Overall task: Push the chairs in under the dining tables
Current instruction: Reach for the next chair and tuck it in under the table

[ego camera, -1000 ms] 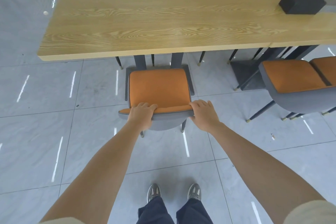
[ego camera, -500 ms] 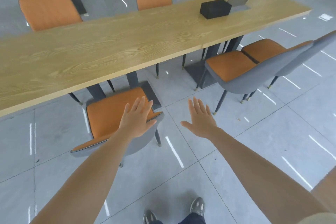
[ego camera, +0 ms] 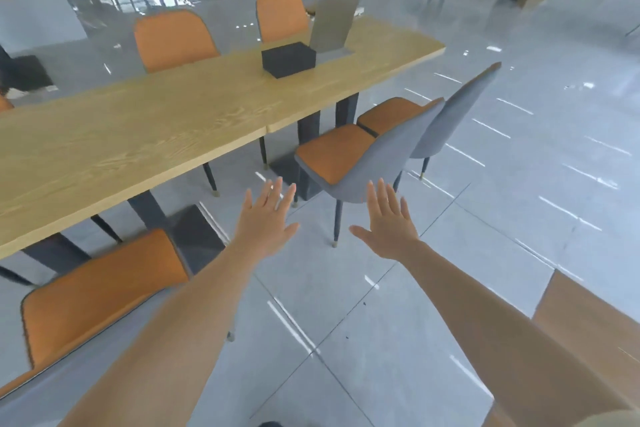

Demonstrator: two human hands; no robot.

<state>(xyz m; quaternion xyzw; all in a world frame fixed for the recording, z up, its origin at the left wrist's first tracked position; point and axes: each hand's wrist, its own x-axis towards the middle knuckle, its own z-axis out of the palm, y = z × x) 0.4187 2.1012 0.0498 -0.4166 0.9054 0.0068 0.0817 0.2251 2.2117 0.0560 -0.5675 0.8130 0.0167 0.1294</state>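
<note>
A long wooden dining table (ego camera: 149,135) runs from the left edge to the upper right. An orange-seated chair (ego camera: 100,291) stands at the lower left, its front under the table edge. Two grey-backed orange chairs stand out from the table on the right, the nearer chair (ego camera: 349,163) and the farther chair (ego camera: 446,118). My left hand (ego camera: 268,222) and my right hand (ego camera: 388,222) are stretched forward with fingers spread, holding nothing. Both hover over the floor just short of the nearer chair, without touching it.
A black box (ego camera: 288,60) and a grey upright sign (ego camera: 334,19) sit on the table. Two orange chairs (ego camera: 173,40) stand on the far side. A second wooden tabletop (ego camera: 588,322) juts in at the lower right. Grey tiled floor (ego camera: 519,184) lies to the right.
Both hands let go of the first chair's backrest and opened. The view swung right, so that chair slid to the lower left and the two pulled-out chairs came nearer.
</note>
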